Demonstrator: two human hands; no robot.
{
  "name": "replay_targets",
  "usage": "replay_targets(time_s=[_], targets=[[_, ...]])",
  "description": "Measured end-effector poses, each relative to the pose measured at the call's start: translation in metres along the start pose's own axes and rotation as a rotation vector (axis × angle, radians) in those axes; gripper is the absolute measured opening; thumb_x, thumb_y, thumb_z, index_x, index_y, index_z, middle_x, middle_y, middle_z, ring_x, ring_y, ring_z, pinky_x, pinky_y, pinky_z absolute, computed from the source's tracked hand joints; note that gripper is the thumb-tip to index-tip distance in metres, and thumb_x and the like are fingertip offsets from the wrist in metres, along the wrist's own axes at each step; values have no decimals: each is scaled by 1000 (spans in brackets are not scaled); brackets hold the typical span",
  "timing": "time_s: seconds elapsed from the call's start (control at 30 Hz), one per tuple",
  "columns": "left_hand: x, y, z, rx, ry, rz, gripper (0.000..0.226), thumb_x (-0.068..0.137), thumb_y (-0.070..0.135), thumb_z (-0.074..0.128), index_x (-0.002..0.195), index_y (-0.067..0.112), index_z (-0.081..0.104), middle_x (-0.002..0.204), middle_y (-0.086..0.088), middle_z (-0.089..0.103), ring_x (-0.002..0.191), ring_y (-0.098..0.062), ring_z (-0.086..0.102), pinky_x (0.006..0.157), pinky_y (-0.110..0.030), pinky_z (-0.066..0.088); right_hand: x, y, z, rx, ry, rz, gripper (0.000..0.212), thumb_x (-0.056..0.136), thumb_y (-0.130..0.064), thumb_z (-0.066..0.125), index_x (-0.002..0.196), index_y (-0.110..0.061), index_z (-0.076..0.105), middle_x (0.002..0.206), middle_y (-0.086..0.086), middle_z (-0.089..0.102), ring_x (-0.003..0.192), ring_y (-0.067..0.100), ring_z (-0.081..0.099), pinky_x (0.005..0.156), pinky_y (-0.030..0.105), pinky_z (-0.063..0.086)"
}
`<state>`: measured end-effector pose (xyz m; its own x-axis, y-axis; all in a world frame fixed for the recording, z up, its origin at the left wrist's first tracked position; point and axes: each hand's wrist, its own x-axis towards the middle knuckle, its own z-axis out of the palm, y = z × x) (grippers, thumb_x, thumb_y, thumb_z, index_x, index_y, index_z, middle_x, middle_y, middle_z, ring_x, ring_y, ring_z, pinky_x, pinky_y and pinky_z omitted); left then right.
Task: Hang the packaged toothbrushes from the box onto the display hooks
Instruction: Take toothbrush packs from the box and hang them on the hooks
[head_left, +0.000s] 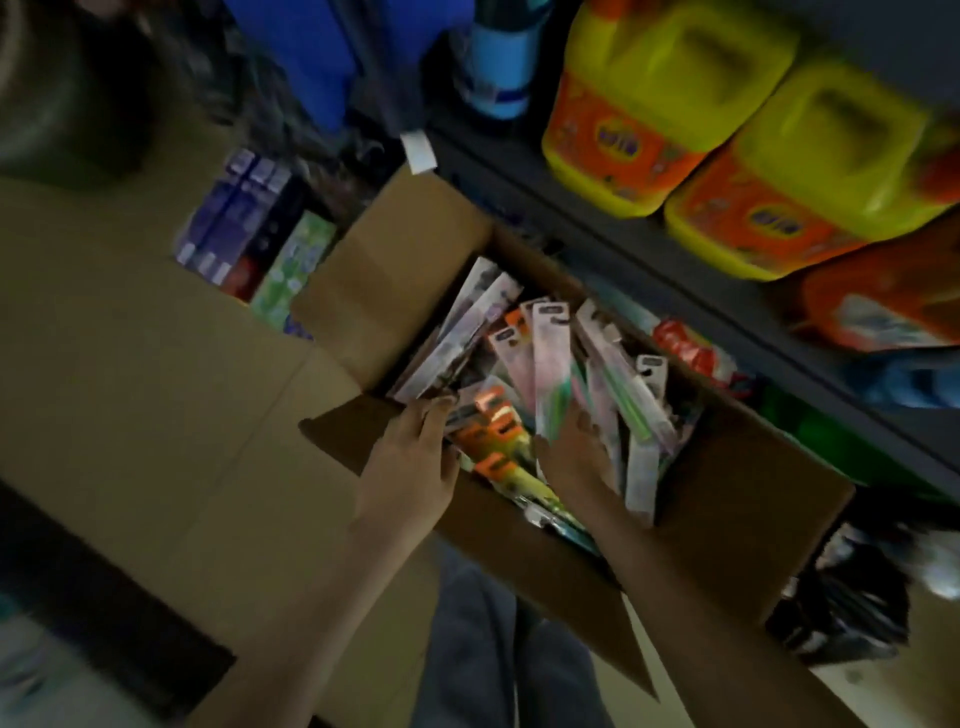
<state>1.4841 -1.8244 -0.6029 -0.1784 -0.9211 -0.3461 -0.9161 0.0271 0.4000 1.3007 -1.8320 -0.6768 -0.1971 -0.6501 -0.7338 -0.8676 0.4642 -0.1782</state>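
Note:
An open cardboard box (737, 499) holds several packaged toothbrushes (550, 358) in pink, orange and green packs, lying jumbled. My left hand (415, 457) reaches in over the near flap, its fingers curled on orange-topped packs (488, 415) at the box's left side. My right hand (571, 452) is deeper in the box and grips the lower end of a pink pack with a green brush. No display hooks are in view. The frame is blurred.
A dark shelf (623, 244) runs along the right, carrying yellow and orange detergent jugs (670, 104). A larger cardboard box (130, 338) at the left holds toothpaste cartons (249, 239). Dark bags (841, 597) lie at the lower right.

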Motion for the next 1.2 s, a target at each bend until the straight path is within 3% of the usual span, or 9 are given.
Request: replay_targets(time_s=[0.13, 0.3, 0.4, 0.47, 0.53, 0.6, 0.7, 0.87, 1.2], targets=[[7, 0, 20, -51, -74, -120, 49, 97, 26, 50, 144, 17, 38, 134, -8, 48, 117, -25, 51, 85, -33, 48, 20, -9, 16, -114, 159, 76, 79, 92, -38, 58, 147, -7, 11, 149, 16, 26, 136, 32, 30, 103, 42, 38], [16, 8, 23, -211, -146, -224, 47, 98, 30, 47, 142, 21, 35, 139, -5, 45, 122, -23, 48, 90, -37, 49, 15, -6, 9, 91, 145, 110, 77, 85, -33, 65, 141, -2, 22, 143, 17, 30, 132, 31, 30, 101, 43, 38], [25, 22, 23, -441, -151, -321, 35, 97, 28, 52, 130, 19, 46, 124, -1, 57, 111, -18, 57, 86, -26, 48, -6, -11, -2, 174, 240, -103, 73, 82, -27, 70, 138, -1, 31, 135, 16, 35, 126, 31, 33, 100, 41, 40], [33, 36, 22, -634, -143, -444, 22, 96, 29, 55, 115, 20, 47, 103, 7, 58, 88, -6, 58, 67, -6, 44, -25, -18, -6, 164, 268, -303, 75, 76, -18, 75, 138, -6, 34, 131, 15, 40, 121, 31, 38, 100, 40, 41], [40, 49, 21, -826, -55, -565, 23, 94, 27, 60, 111, 17, 49, 95, 10, 58, 82, -3, 58, 58, -4, 42, -34, -22, -2, 167, 302, -503, 82, 64, -12, 81, 133, -12, 36, 121, 13, 47, 111, 30, 48, 90, 44, 49], [44, 54, 24, -963, 67, -623, 28, 92, 24, 63, 117, 16, 53, 101, 6, 64, 92, -8, 63, 69, -12, 49, -34, -19, -4, 219, 318, -617, 73, 70, -27, 75, 131, -16, 36, 119, 8, 48, 109, 24, 45, 89, 44, 49], [48, 54, 26, -1131, 72, -666, 30, 91, 20, 65, 119, 19, 55, 107, 1, 67, 97, -10, 66, 84, -34, 57, -16, -1, -19, 253, 404, -459, 67, 85, -57, 45, 138, -17, 38, 131, 11, 45, 117, 22, 38, 95, 42, 40], [52, 49, 33, -1259, 23, -782, 38, 90, 16, 65, 126, 17, 52, 114, -5, 64, 102, -17, 65, 87, -36, 56, 33, 50, -23, 132, 293, 56, 77, 97, -48, 40, 152, -6, 6, 157, 17, 11, 143, 34, 10, 116, 50, 17], [46, 44, 40, -1232, -9, -827, 41, 88, 18, 68, 125, 12, 51, 112, -7, 63, 102, -20, 63, 89, -39, 53, 26, 45, -14, 27, 237, -30, 67, 92, -36, 57, 143, -4, 27, 138, 21, 42, 125, 34, 36, 101, 42, 31]])
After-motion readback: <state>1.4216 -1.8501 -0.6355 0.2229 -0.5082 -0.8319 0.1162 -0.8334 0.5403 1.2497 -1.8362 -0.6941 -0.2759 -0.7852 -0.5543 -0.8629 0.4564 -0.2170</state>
